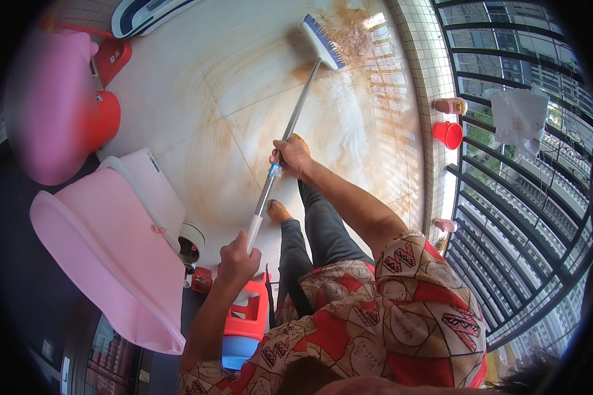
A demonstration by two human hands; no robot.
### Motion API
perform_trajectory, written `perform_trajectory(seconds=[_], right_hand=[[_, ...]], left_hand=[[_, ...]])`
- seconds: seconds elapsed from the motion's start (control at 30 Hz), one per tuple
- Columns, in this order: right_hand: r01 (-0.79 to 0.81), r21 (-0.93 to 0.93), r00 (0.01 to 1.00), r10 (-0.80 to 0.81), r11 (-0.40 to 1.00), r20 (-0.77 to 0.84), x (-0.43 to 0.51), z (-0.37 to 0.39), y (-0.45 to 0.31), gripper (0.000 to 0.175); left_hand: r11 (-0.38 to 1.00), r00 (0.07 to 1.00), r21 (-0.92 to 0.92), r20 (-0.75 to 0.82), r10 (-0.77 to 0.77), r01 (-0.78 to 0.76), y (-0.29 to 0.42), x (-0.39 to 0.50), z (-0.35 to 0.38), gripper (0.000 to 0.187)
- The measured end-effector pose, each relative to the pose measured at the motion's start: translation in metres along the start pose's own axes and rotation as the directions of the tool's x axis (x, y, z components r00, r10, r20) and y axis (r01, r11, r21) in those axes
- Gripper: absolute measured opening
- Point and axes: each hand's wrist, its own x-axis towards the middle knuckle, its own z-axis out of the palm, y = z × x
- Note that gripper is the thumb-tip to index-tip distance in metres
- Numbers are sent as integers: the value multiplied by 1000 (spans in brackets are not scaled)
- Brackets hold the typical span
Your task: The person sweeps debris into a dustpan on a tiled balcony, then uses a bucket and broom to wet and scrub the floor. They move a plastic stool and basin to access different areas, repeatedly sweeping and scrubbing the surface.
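A long-handled floor scrub brush (322, 42) with a white head and blue bristles rests on the wet tiled floor, its bristles turned toward the railing side. Around the white grip at the upper end of its metal pole (301, 101), my left hand (240, 260) is closed. Farther down, my right hand (293, 155) grips the pole just past a blue collar (275, 170). Brown, muddy water (353, 37) lies beside the brush head, and brown smears (237, 89) streak the pale tiles. Whitish streaks (351, 108) run from the brush toward my feet.
Pink plastic pieces (113, 247) and a red bucket (109, 121) stand at the left. A small red pail (447, 135) and a child's shoe (450, 105) sit on the tiled ledge (421, 64) by the dark metal railing (504, 52). Behind my left arm is a red plastic item (244, 323).
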Motion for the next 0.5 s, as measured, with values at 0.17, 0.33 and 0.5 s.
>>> perform_trajectory(seconds=[0.17, 0.33, 0.5], right_hand=[[-174, 164, 983, 180, 971, -21, -114, 44, 104, 22], [-52, -14, 996, 50, 999, -79, -85, 36, 99, 20], [264, -358, 944, -316, 895, -94, 34, 0, 0, 15]], left_hand=[[989, 977, 69, 159, -141, 131, 18, -112, -2, 28], [989, 992, -85, 29, -121, 123, 35, -52, 28, 15], [993, 993, -27, 18, -118, 119, 51, 86, 39, 13]])
